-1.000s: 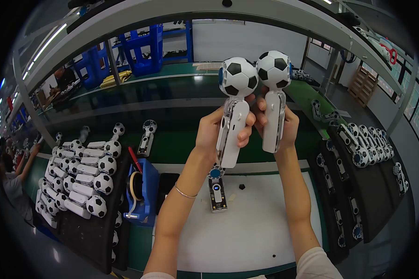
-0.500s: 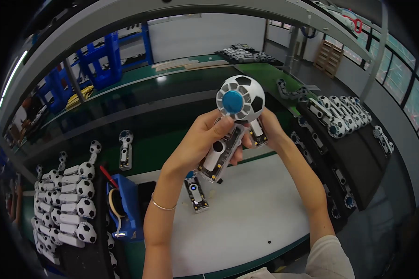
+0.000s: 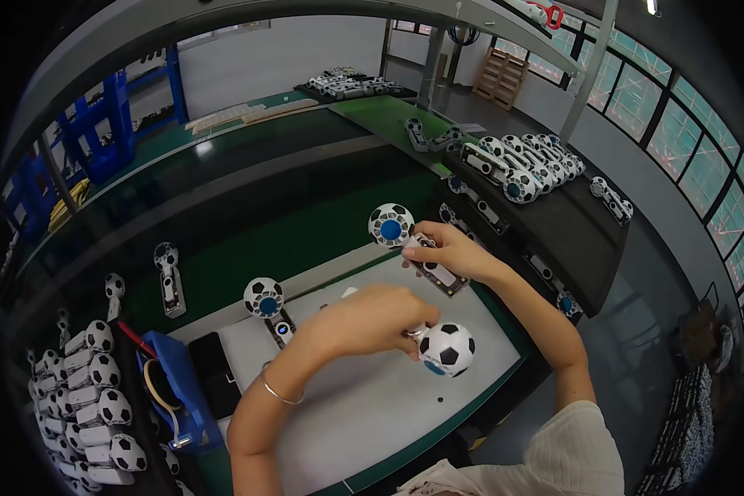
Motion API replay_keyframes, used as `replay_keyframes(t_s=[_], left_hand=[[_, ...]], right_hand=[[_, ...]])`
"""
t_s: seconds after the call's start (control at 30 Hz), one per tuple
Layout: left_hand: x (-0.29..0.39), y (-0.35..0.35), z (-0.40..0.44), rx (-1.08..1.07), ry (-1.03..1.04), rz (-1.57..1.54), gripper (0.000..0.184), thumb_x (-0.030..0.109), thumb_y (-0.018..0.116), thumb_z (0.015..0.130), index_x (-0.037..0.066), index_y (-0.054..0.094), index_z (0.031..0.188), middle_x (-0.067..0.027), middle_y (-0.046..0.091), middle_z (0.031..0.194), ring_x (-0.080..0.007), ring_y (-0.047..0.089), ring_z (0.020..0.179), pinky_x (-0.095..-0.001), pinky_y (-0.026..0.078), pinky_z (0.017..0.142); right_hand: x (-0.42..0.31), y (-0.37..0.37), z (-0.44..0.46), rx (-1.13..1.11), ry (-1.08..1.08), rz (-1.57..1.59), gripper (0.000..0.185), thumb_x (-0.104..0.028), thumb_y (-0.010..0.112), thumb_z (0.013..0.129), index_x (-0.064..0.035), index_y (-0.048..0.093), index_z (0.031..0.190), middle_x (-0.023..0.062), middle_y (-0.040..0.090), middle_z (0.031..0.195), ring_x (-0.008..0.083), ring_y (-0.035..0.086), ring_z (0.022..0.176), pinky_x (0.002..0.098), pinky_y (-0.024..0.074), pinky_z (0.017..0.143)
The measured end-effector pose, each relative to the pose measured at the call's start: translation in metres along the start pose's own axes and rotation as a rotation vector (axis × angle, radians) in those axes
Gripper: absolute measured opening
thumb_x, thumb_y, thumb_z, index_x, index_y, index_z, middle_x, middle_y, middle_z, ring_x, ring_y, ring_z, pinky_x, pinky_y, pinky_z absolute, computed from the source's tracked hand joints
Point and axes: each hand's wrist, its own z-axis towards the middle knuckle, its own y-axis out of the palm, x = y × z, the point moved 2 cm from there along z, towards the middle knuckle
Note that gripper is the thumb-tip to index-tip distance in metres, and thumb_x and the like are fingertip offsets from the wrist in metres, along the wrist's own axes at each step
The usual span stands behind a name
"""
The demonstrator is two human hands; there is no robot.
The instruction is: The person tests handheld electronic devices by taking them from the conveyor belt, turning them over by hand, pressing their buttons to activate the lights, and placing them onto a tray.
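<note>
My left hand point(image 3: 372, 318) is closed on a handheld device with a soccer-ball head point(image 3: 448, 349). The ball points right and its blue disc faces down; my fingers hide most of the handle. Farther off, my right hand point(image 3: 445, 250) grips a second soccer-ball device point(image 3: 391, 226) by its clear, circuit-filled handle, with the blue disc facing me. A third soccer-ball device point(image 3: 264, 298) lies on the white work mat point(image 3: 331, 438) beside my left forearm, a small lit display on its handle. Part of that handle is behind my arm.
A stack of similar devices point(image 3: 91, 397) stands at left, beside a blue tape dispenser point(image 3: 182, 397) and a black flat object point(image 3: 213, 372). More devices point(image 3: 529, 169) fill a black rack at right. One device point(image 3: 169, 281) lies on the green belt.
My hands have moved apart: the left came down and nearer with one device, the right stayed farther away with the other. The head view has turned right.
</note>
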Motion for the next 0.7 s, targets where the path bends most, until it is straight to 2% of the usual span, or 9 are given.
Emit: replay_keyframes(t_s=[0.1,0.17,0.27,0.37,0.43,0.47,0.53,0.67,0.7], left_hand=[[0.003,0.025,0.009,-0.116,-0.111,0.107,0.023,0.01,0.073,0.07,0.004,0.06,0.088,-0.0127,0.066,0.082,-0.0325,0.063,0.081,-0.0412,0.046,0.067],[-0.002,0.031,0.011,-0.134,-0.124,0.192,0.022,0.009,0.072,0.07,0.003,0.06,0.088,-0.0125,0.066,0.083,-0.0325,0.063,0.082,-0.0416,0.047,0.068],[-0.006,0.027,0.011,-0.17,-0.114,0.119,0.03,0.006,0.073,0.07,0.004,0.059,0.096,-0.0129,0.066,0.089,-0.0316,0.063,0.083,-0.0403,0.047,0.071],[-0.016,0.013,0.013,-0.117,0.131,-0.47,0.061,0.0,0.073,0.065,0.008,0.048,0.121,-0.0133,0.062,0.102,-0.029,0.062,0.089,-0.0359,0.047,0.084],[-0.028,0.005,0.012,0.064,0.333,-0.539,0.068,0.0,0.078,0.062,0.009,0.048,0.122,-0.0111,0.062,0.105,-0.0262,0.062,0.095,-0.0341,0.047,0.089],[-0.04,0.006,0.012,-0.013,0.277,-0.796,0.074,0.003,0.083,0.057,0.009,0.048,0.121,-0.0089,0.061,0.11,-0.0228,0.06,0.103,-0.0333,0.047,0.093],[-0.062,0.011,0.014,-0.032,0.144,-0.793,0.076,0.008,0.086,0.055,0.007,0.047,0.121,-0.0083,0.058,0.114,-0.0206,0.059,0.106,-0.0312,0.047,0.092],[-0.085,0.008,0.005,0.082,-0.005,-0.493,0.068,0.01,0.084,0.055,0.009,0.052,0.115,-0.0064,0.06,0.104,-0.02,0.059,0.099,-0.0309,0.046,0.089],[-0.087,0.005,0.001,0.081,-0.05,-0.498,0.063,0.009,0.083,0.053,0.01,0.055,0.11,-0.0058,0.061,0.101,-0.0202,0.059,0.095,-0.0313,0.046,0.086]], right_hand=[[0.007,-0.002,-0.007,0.016,-0.034,-0.113,0.039,-0.028,0.069,0.083,0.0017,0.059,0.106,0.0092,0.065,0.088,0.014,0.062,0.079,0.0267,0.0478,0.072],[0.003,-0.005,-0.014,-0.054,0.141,-0.327,0.045,-0.031,0.072,0.08,0.0026,0.058,0.108,0.0128,0.063,0.092,0.0161,0.061,0.083,0.0268,0.0477,0.073],[0.0,-0.018,-0.023,-0.124,0.099,-0.599,0.052,-0.026,0.08,0.065,-0.0003,0.06,0.105,0.0169,0.064,0.097,0.0244,0.064,0.081,0.0313,0.0495,0.074],[-0.019,-0.026,-0.034,-0.266,0.166,-0.8,0.053,-0.02,0.082,0.052,-0.0039,0.063,0.099,0.0175,0.065,0.096,0.0293,0.065,0.077,0.0369,0.0501,0.074],[-0.05,-0.026,-0.046,-0.271,0.117,-1.179,0.052,-0.019,0.082,0.051,-0.0041,0.063,0.097,0.0152,0.067,0.09,0.0279,0.065,0.077,0.0361,0.0497,0.072],[-0.065,-0.025,-0.052,-0.211,0.133,-1.168,0.052,-0.018,0.083,0.05,-0.0054,0.063,0.097,0.0128,0.067,0.085,0.0267,0.065,0.075,0.0338,0.0494,0.068],[-0.07,-0.031,-0.048,-0.111,0.068,-1.046,0.052,-0.018,0.083,0.051,-0.0052,0.063,0.097,0.0126,0.067,0.085,0.0266,0.065,0.075,0.0332,0.0493,0.068],[-0.046,-0.018,-0.028,0.11,-0.088,-0.818,0.046,-0.017,0.08,0.058,-0.0003,0.06,0.095,0.0147,0.066,0.088,0.0276,0.065,0.076,0.0348,0.0502,0.073],[-0.032,-0.009,-0.021,0.158,-0.176,-0.751,0.053,-0.017,0.077,0.064,-0.0019,0.055,0.11,0.0163,0.065,0.091,0.0287,0.065,0.078,0.0362,0.051,0.075]])
